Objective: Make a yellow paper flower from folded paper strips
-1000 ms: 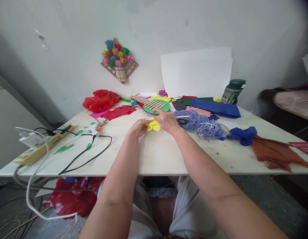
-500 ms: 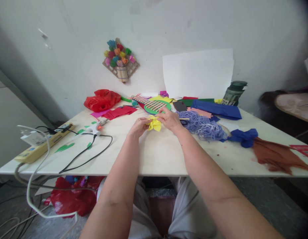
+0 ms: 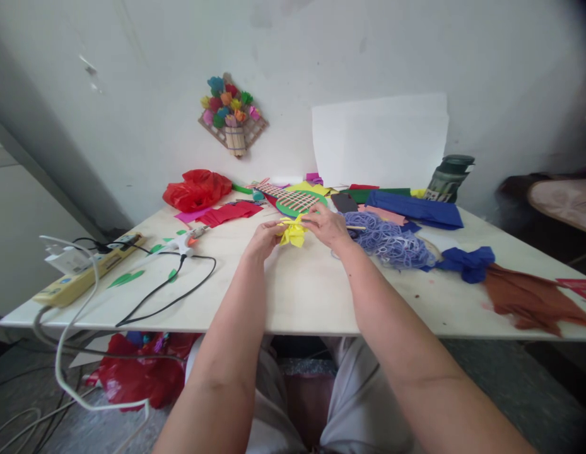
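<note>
A crumpled yellow paper flower on a thin wooden stick is held over the middle of the pale table. My left hand pinches the flower from the left, fingers closed on it. From the right, my right hand is closed on the flower and the stick, whose end pokes out to the right over a heap of purple rubber bands.
A glue gun with a black cord and a power strip lie at left. Red bag, coloured paper sheets, a green woven disc, a phone, blue and brown crepe paper, a dark bottle.
Both hands keep working the yellow flower, which has shifted slightly up and away. The view has drifted a little; nothing else on the table has moved.
</note>
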`<state>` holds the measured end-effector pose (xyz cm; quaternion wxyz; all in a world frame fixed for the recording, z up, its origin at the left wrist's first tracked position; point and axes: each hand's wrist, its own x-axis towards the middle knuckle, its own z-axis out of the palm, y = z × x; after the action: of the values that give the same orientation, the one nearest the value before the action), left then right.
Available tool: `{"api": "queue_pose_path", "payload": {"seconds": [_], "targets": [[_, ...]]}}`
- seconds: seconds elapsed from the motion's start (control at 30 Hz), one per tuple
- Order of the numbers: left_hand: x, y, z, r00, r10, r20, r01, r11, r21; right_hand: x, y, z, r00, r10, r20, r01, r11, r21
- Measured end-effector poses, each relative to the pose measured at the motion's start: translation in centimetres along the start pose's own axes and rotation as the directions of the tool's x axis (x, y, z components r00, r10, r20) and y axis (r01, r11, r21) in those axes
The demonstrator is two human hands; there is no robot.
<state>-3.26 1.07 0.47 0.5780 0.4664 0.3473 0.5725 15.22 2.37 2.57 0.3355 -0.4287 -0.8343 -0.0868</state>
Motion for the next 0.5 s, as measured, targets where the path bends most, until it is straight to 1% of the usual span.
{"api": "queue_pose_path", "payload": {"seconds": [0.13,0.3,0.4,0.5], "targets": [[-0.07,0.18,0.04,1.0,-0.014,-0.025,0.013,1.0,-0.014,-0.06,0.21,-0.05,1.0,-0.007,0.0,0.007,1.0,0.007],[0.05,0.21,-0.18,0.997,-0.025,-0.073,0.022,0.999,-0.045,-0.18,0.35,-0.29,1.0,0.016,-0.012,-0.016,1.0,-0.005],[0.21,0.2,-0.43,0.992,-0.025,-0.127,0.014,0.996,-0.087,-0.19,0.56,-0.32,0.999,0.035,-0.013,-0.035,0.999,0.002],[0.34,0.23,-0.63,0.982,-0.031,-0.188,0.008,0.993,-0.119,-0.17,0.84,-0.23,0.997,0.079,-0.011,-0.079,0.997,0.015]]}}
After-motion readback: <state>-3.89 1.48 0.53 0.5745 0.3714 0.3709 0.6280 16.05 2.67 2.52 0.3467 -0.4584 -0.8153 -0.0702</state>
